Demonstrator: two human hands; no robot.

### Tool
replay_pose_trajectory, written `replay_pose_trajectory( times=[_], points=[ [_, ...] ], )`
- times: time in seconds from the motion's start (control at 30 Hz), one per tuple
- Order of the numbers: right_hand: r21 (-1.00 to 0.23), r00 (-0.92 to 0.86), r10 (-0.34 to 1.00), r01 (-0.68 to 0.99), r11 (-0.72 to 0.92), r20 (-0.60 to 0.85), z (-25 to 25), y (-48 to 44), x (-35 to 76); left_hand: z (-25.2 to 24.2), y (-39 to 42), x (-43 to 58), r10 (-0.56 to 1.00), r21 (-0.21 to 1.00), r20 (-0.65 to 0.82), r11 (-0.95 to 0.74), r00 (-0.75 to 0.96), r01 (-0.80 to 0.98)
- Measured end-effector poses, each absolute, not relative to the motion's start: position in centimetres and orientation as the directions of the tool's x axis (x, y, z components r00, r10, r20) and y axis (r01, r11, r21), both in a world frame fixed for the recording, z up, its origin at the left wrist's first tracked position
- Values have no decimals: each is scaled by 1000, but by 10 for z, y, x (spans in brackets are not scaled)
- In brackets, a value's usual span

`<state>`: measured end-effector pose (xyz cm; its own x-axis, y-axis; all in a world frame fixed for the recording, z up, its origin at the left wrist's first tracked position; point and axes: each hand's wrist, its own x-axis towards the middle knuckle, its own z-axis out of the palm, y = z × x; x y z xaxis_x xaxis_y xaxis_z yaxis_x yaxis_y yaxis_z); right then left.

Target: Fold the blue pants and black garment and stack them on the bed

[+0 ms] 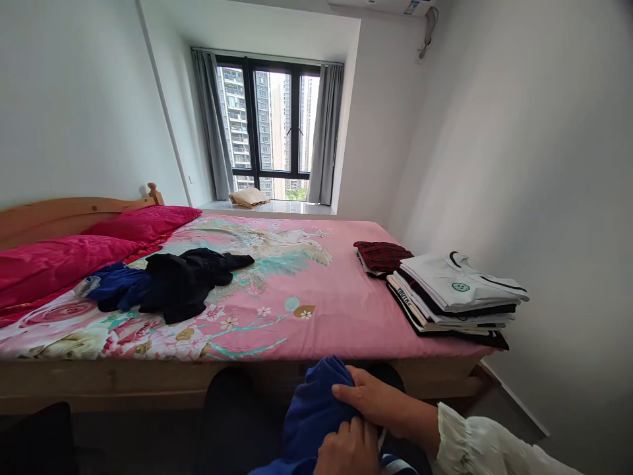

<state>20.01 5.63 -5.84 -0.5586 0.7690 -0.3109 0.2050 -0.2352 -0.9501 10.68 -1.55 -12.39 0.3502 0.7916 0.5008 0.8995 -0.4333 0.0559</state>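
Note:
A blue garment (316, 409) is bunched up over my lap, in front of the bed's near edge. My right hand (373, 396), coming from a white ruffled sleeve, grips its upper part with the thumb on top. Just below, my left hand (349, 448) is closed on the same cloth with curled fingers. White stripes show on fabric at the bottom edge, beside my left hand. The garment's lower part runs out of view, so I cannot tell its exact kind.
On the pink flowered bed (341, 310) lies a loose heap of black and blue clothes (182, 280) at left. Folded white shirts and others form a stack (455, 297) at right, beside folded red plaid cloth (380, 254). Red pillows (69, 260) lie by the headboard.

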Motion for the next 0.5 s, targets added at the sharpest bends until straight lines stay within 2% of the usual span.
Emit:
replay_pose_trajectory(
  times=[0.07, 0.17, 0.23, 0.33, 0.4, 0.5],
  points=[
    [-975, -620, 775, 221, 17, -126, -40, 59, 205, -113, -15, 93, 729, 141, 560, -553, 395, 821],
    [-853, -636, 769, 367, 371, 61, 5, 62, 219, -86, -13, 58, 684, 369, 644, -671, 344, 643],
    [-722, -650, 751, 465, 512, 113, 41, 61, 229, -69, -9, 31, 789, 590, 587, -572, 183, 570],
    [-550, -724, 670, 497, 671, 163, 89, 58, 244, -59, 6, -4, 916, 867, 370, -282, -152, 410],
    [-444, -735, 641, 510, 736, 219, 111, 57, 252, -63, 19, -17, 934, 954, 234, -166, -271, 251],
    [-315, -706, 643, 563, 764, 298, 128, 58, 261, -73, 30, -21, 958, 987, 142, -116, -250, 114]
  ],
)
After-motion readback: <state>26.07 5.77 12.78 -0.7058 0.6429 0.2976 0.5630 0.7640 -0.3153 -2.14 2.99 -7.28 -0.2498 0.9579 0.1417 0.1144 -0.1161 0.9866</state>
